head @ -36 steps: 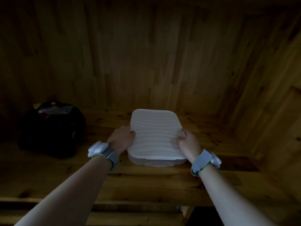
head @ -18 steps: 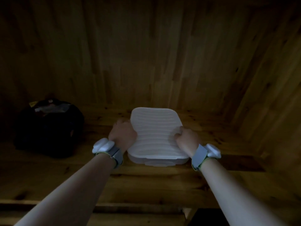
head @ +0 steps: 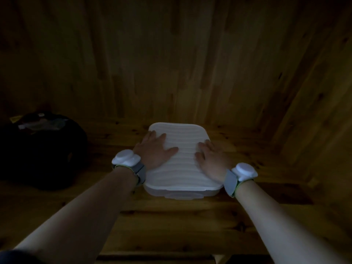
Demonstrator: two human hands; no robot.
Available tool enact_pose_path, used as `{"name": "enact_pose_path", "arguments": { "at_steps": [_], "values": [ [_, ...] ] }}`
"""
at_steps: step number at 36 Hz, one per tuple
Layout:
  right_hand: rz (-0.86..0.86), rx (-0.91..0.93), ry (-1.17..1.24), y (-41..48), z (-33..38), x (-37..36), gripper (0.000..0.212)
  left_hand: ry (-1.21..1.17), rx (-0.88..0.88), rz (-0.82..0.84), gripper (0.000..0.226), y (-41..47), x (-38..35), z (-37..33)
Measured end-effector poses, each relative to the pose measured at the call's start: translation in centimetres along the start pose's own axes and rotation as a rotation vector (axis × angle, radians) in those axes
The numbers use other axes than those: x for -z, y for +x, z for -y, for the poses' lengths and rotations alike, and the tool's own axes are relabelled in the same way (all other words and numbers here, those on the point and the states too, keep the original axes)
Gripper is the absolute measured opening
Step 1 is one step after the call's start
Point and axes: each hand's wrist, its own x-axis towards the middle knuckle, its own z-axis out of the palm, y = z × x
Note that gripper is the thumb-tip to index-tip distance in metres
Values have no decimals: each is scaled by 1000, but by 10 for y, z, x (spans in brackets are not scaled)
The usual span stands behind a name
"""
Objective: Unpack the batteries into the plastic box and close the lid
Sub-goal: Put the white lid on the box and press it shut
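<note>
White ribbed plastic fills the middle of the view: the lid point(head: 182, 169) lies flat across the plastic box point(head: 158, 192), covering it from edge to edge, and both hands rest on top of it. The left hand point(head: 153, 151) lies palm down on the lid's left half. Its fingers are straight and slightly spread, pointing towards the far left corner, and its thumb stretches out towards the lid's middle. The right hand point(head: 212, 159) lies palm down on the right half in the same manner, fingers straight towards the far edge and thumb turned in towards the left hand. Neither hand curls round anything, and a strip of bare lid shows between the two thumbs. Whether the palms bear down hard or merely rest cannot be told.

Nearer the person than the hands, the box's translucent wall shows as a narrow band under the lid's rim, with a rounded tab point(head: 182, 196) jutting out at its middle. The lid hides whatever is inside. The box stands on a wooden tabletop point(head: 171, 225), whose planks run under both forearms.

The left wristband point(head: 126, 160), a grey strap with a round white module, sits just beside the lid's left edge. The right wristband point(head: 244, 171), of the same make, sits beside the near right corner. Well to the left of the left hand sits a black bag point(head: 43, 149), with something pale at its top, too dim to make out. Beyond the fingertips a wooden wall point(head: 171, 63) rises close behind the box.
</note>
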Motion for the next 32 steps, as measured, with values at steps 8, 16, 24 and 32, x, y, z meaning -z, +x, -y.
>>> {"name": "enact_pose_path", "arguments": {
  "at_steps": [8, 16, 24, 32],
  "values": [
    [54, -35, -182, 22, 14, 20, 45, 36, -2, 11, 93, 19, 4, 1],
    [38, -64, 11, 62, 17, -1, 46, -22, 28, -40, 87, 44, 6, 10],
    [96, -87, 3, 87, 10, -6, 57, -8, 32, -11, 96, 56, 1, 13],
    [142, -56, -21, 89, 9, -5, 59, 72, 37, 22, 95, 57, 3, 11]
  ]
}}
